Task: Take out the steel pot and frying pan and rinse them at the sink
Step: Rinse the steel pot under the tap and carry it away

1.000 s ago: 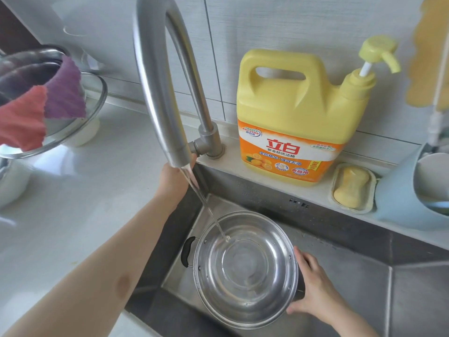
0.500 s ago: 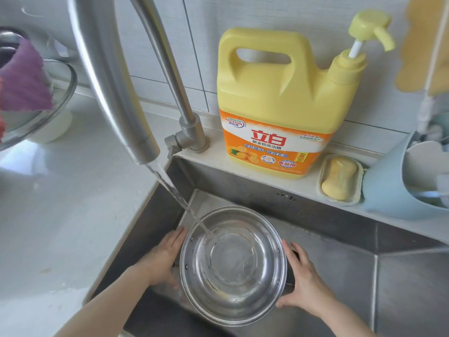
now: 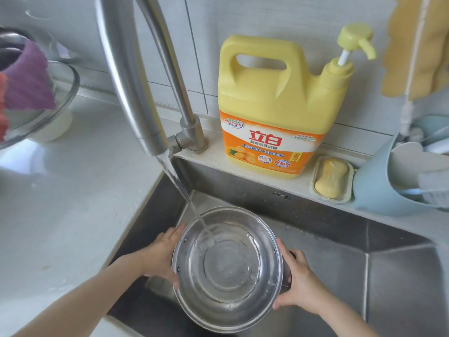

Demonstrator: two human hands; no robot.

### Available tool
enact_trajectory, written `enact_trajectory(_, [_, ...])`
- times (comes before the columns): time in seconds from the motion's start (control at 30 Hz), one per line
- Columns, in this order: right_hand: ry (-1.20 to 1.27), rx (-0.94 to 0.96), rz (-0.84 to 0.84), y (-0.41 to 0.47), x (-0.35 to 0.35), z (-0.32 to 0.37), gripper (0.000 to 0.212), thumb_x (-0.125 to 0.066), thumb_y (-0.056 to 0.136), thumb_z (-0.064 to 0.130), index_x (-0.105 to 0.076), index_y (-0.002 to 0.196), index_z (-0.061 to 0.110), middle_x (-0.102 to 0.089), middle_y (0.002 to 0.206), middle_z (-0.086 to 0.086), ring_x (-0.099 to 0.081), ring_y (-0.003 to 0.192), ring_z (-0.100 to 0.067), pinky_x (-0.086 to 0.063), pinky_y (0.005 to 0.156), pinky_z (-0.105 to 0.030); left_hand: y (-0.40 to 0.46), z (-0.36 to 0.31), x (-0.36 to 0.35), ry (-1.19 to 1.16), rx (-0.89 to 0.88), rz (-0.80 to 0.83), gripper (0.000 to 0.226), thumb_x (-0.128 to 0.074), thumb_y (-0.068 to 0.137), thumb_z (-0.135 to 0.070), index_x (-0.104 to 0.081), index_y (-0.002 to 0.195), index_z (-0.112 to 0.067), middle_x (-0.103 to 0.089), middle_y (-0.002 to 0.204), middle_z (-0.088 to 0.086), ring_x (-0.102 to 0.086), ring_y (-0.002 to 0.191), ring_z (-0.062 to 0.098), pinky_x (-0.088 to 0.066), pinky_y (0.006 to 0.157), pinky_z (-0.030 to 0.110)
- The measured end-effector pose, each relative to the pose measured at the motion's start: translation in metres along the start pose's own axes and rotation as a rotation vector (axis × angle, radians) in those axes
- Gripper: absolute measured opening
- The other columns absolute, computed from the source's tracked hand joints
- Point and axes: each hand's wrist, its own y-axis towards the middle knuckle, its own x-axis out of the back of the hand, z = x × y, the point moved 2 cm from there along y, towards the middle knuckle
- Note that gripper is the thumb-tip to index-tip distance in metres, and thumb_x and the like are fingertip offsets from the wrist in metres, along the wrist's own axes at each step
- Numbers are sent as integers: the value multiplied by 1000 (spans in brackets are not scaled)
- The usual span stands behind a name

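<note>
Both hands [image 3: 160,257] flanking steel pot [image 3: 228,268], gripping its sides

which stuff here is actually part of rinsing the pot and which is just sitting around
In use: steel pot, left hand, right hand, faucet, water stream, sink.

Lying about: detergent jug, soap bar, purple cloth, blue holder.
</note>
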Motion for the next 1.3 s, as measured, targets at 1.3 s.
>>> enact_trajectory(1.3, [-330,144,127,-138,182,204,133,-95,35,51,-12,138,62,-39,139,34,-42,125,11,-36,109,-22,-172,-60,99,-175,-307,-118,139,-87,41,-69,3,146,-54,-28,140,-17,-27,137,7,-24,119,39])
